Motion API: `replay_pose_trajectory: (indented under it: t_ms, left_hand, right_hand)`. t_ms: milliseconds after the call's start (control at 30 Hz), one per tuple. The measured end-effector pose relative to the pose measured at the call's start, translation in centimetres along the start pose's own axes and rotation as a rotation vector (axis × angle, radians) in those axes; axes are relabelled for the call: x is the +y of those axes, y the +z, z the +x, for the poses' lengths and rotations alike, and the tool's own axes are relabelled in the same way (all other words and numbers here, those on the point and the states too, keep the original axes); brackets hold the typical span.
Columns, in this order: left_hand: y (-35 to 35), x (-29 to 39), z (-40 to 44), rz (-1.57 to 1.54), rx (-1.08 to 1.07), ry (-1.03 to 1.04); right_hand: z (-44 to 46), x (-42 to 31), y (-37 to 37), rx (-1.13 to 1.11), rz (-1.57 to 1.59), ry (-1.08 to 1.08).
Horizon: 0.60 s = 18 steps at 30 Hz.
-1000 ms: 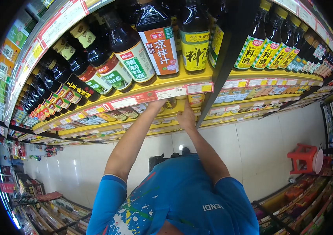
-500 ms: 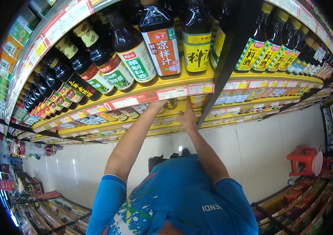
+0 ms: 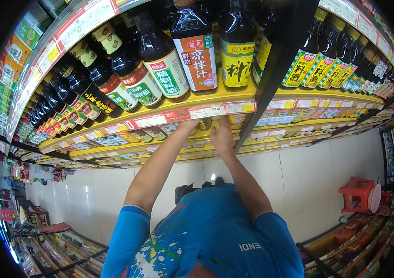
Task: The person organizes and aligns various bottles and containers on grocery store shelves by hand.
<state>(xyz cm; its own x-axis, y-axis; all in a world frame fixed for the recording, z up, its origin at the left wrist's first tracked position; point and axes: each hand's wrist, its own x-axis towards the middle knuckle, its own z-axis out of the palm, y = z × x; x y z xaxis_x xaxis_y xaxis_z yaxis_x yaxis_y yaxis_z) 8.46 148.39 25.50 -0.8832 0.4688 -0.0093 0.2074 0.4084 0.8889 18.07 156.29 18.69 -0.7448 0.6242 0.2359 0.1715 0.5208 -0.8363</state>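
My left hand point(image 3: 189, 125) reaches under the price rail point(image 3: 197, 112) of the upper shelf. Its fingers are hidden behind that rail. Close to its right, my right hand point(image 3: 221, 135) also reaches into the lower shelf, thumb side toward the left hand. The rail hides its fingertips, so its grip does not show. Between the two hands, a dark bottle point(image 3: 204, 124) with a yellowish label shows in part on the lower shelf. A yellow-labelled item point(image 3: 237, 121) stands just right of my right hand.
Above the rail stand dark sauce bottles, among them an orange-labelled bottle point(image 3: 200, 65) and a yellow-labelled bottle point(image 3: 238, 65). A black shelf post point(image 3: 271, 69) rises right of my hands. A red stool point(image 3: 357, 192) stands on the tiled floor point(image 3: 308, 171).
My right hand has moved slightly up and deeper under the rail; its index finger, outstretched before, is now mostly hidden. My left hand stays in nearly the same place. The view has shifted slightly.
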Motion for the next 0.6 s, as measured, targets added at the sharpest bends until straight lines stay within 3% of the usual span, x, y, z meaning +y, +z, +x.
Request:
replay_pose_trajectory:
  t_ms: [267,500,600]
  left_hand:
    - [-0.2,0.3,0.0,-0.096,-0.009,0.016]
    - [0.4,-1.4,0.6,-0.103,0.051,0.074]
    - [0.2,-1.2,0.5,0.024,0.089,0.077]
  right_hand:
    - [1.9,-3.5,-1.0,0.263,-0.116,-0.445]
    - [3.9,-4.2,-1.2,0.135,-0.161,-0.401]
    - [5.4,-3.9,-0.6,0.265,-0.076,-0.528]
